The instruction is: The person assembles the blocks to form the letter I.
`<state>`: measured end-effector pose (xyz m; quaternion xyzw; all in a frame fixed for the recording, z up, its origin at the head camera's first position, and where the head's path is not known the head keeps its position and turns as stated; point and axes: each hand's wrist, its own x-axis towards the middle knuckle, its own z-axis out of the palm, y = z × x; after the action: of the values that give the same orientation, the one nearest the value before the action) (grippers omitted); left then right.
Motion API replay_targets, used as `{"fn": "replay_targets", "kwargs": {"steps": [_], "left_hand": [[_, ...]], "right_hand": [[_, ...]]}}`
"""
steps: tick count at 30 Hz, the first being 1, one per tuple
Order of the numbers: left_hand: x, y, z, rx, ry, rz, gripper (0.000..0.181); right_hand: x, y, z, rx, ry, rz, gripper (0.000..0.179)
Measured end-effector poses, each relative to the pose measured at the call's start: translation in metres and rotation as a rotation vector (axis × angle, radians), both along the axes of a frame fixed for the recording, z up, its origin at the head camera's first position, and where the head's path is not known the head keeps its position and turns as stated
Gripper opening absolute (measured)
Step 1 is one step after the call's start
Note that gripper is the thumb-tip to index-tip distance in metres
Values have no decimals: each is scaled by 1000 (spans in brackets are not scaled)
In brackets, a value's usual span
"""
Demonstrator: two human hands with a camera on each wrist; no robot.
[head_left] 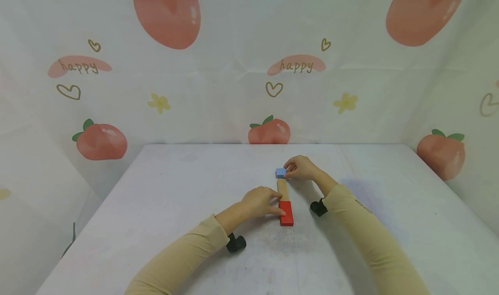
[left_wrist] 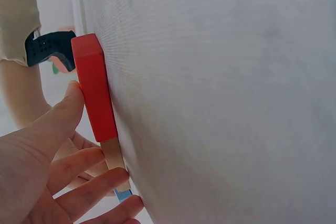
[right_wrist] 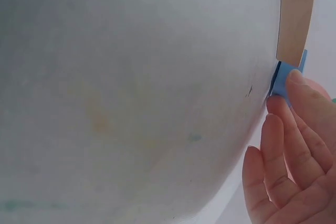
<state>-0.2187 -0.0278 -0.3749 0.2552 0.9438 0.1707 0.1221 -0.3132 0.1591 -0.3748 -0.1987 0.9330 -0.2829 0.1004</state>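
Note:
A red block (head_left: 286, 213), a plain wooden block (head_left: 283, 189) and a small blue block (head_left: 280, 173) lie in a line on the table, red nearest me. My left hand (head_left: 260, 202) reaches in from the left; its thumb touches the side of the red block (left_wrist: 94, 87), while its extended fingers rest along the wooden block (left_wrist: 112, 153). At the far end, my right hand (head_left: 304, 167) pinches the blue block (right_wrist: 285, 77) between thumb and fingertips. In the right wrist view, the blue block sits against the end of the wooden block (right_wrist: 296, 17).
The white table (head_left: 195, 178) extends around the blocks, its back edge meeting a patterned curtain (head_left: 218, 91). A dark wrist mount (head_left: 236, 243) sits on the left wrist, another mount (head_left: 319, 208) on the right. A thin dark cable (head_left: 73, 234) shows at the left table edge.

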Motion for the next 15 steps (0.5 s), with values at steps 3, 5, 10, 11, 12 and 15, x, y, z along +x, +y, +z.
{"fn": "replay_targets", "kwargs": {"steps": [3, 5, 10, 11, 12, 15], "left_hand": [[0, 0, 0, -2, -1, 2, 55], [1, 0, 1, -4, -1, 3, 55], [1, 1, 2, -7, -10, 8, 55], [1, 1, 2, -9, -11, 9, 55], [1, 1, 2, -10, -12, 10, 56], [1, 1, 1, -14, -9, 11, 56]], "right_hand": [[0, 0, 0, 2, -1, 1, 29], [-1, 0, 0, 6, -6, -5, 30], [-1, 0, -1, 2, -7, -11, 30], [-2, 0, -2, -3, -5, -10, 30], [-2, 0, -2, -7, -2, -7, 30], [-2, 0, -3, -13, 0, -9, 31]]}}
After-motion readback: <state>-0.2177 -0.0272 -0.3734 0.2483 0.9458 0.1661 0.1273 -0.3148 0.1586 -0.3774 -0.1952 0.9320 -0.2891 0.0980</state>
